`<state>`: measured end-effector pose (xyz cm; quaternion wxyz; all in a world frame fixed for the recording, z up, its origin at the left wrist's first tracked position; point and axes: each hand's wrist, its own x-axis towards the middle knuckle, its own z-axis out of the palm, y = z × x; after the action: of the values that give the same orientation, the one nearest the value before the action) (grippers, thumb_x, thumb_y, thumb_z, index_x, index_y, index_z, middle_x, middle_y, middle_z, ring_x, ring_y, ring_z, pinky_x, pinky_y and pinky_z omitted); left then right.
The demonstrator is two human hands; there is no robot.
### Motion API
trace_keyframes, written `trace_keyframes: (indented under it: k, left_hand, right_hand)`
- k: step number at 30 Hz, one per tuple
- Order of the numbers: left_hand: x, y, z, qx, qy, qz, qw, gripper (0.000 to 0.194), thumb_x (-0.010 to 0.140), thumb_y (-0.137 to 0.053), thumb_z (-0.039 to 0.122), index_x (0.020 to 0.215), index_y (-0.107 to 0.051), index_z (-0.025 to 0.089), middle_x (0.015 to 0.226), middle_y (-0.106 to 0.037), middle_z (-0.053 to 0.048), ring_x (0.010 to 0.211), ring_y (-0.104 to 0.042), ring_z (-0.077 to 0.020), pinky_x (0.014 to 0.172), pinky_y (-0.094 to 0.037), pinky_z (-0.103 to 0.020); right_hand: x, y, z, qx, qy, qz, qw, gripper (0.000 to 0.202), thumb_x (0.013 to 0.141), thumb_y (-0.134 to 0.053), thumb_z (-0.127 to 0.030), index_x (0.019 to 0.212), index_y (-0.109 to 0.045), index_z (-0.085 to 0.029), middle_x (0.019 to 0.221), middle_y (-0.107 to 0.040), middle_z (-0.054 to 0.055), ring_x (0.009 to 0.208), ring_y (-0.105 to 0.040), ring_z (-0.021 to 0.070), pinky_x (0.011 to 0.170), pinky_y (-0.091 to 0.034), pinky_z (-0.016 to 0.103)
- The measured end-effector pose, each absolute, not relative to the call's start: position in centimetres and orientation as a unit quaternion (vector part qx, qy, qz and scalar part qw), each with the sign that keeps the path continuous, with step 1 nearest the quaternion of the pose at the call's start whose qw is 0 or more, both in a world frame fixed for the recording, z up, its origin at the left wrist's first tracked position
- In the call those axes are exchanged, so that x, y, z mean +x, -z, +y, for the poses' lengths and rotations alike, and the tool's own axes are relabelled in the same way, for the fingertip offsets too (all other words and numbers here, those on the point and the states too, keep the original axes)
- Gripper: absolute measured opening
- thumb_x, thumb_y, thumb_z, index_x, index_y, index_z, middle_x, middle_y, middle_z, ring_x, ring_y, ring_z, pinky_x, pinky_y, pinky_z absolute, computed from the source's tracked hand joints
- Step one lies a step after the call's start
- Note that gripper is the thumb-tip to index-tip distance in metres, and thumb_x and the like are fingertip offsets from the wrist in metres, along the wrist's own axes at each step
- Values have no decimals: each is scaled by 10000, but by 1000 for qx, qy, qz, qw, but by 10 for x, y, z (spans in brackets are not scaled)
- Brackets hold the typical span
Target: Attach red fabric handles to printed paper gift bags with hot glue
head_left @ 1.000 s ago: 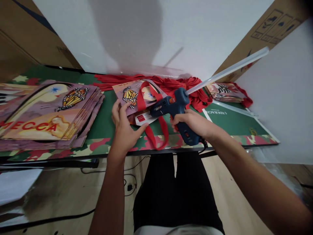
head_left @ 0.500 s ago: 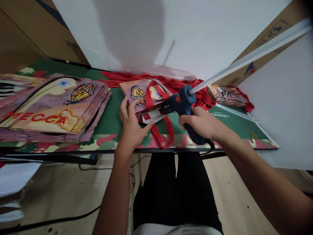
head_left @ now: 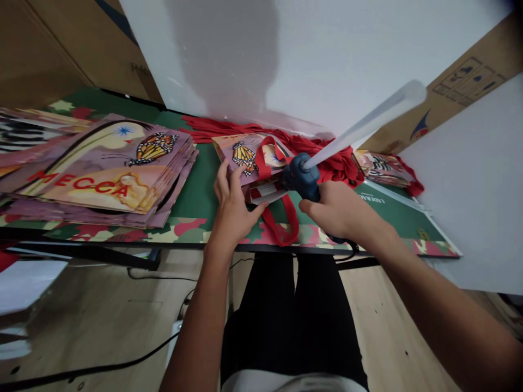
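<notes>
My right hand (head_left: 343,212) is wrapped around a dark blue hot glue gun (head_left: 304,175). A long translucent glue stick (head_left: 368,121) sticks out of its back end. The gun's nozzle is at the opening of a small paper bag (head_left: 246,160) with a butterfly print; the tip is hidden. My left hand (head_left: 233,209) grips the bag's left side, fingers on the printed panel and thumb at the near edge, holding the mouth apart. One red ribbon handle (head_left: 261,158) lies over the printed panel, and another red ribbon loop (head_left: 286,228) hangs on the near side.
To the left lies a stack of flat printed paper bags (head_left: 102,163). A heap of red ribbons (head_left: 335,163) runs along the back, beside another bag stack (head_left: 384,167) at right. A white panel (head_left: 327,49) stands behind the green table (head_left: 408,218). A black cable (head_left: 139,356) crosses the floor.
The glue gun has turned in my right hand's grip, its glue stick now pointing more toward the camera. My left hand stays on the bag. The whole view has shifted slightly.
</notes>
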<state>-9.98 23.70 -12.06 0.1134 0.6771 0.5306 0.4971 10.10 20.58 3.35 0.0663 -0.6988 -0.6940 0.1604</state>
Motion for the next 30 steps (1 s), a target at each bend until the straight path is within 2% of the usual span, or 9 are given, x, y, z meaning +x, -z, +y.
trace_keyframes:
  k: [4,8,11,14,20,24,30]
  left_hand:
    - [-99,120,237,677,-498,530,115,956,781,-963,236,1558,-409,273,1767,-235,-217,1673,-263,-442,1355,-270,-635]
    - [-98,119,236,675,-502,529,113,947,780,-960,217,1556,-419,271,1759,-256,-218,1667,-277,-435,1360,-263,-628]
    - [-98,119,236,675,-502,528,114,947,782,-959,214,1559,-419,253,1761,-251,-231,1664,-278,-440,1357,-277,-616]
    - [-98,119,236,678,-501,526,112,948,783,-963,222,1558,-417,242,1754,-257,-243,1662,-277,-445,1352,-283,-622]
    - [-99,119,236,681,-496,526,115,915,813,-936,231,1560,-407,250,1759,-243,-237,1669,-269,-441,1348,-288,-625]
    - [-100,117,235,686,-489,526,118,922,809,-924,214,1562,-395,263,1770,-226,-230,1671,-262,-447,1347,-282,-642]
    - [-101,118,236,686,-484,530,117,922,808,-919,221,1565,-395,269,1768,-231,-223,1676,-253,-448,1355,-273,-648]
  right_hand:
    - [103,-38,202,-712,-163,-680,68,346,836,-657,-383,593,-451,-249,521,-474,6,489,-414,154,513,-244,351]
    - [115,-42,197,-732,-222,-637,88,217,825,-656,-408,741,-660,-208,643,-619,0,566,-514,169,525,-315,325]
    - [126,-41,196,-733,-274,-607,136,230,808,-687,-421,817,-729,-195,746,-695,8,617,-559,177,547,-372,315]
    - [133,-38,196,-720,-323,-584,189,226,781,-728,-405,846,-757,-191,800,-723,14,652,-589,178,562,-403,299]
    - [132,-29,197,-696,-423,-515,267,255,720,-805,-383,888,-755,-198,711,-663,-26,566,-552,145,508,-398,264]
    - [132,-19,199,-691,-480,-462,279,313,658,-816,-384,907,-733,-211,712,-659,-23,543,-540,150,463,-399,260]
    - [144,-2,208,-659,-511,-465,299,319,683,-832,-377,942,-717,-230,670,-652,-21,592,-603,186,517,-468,273]
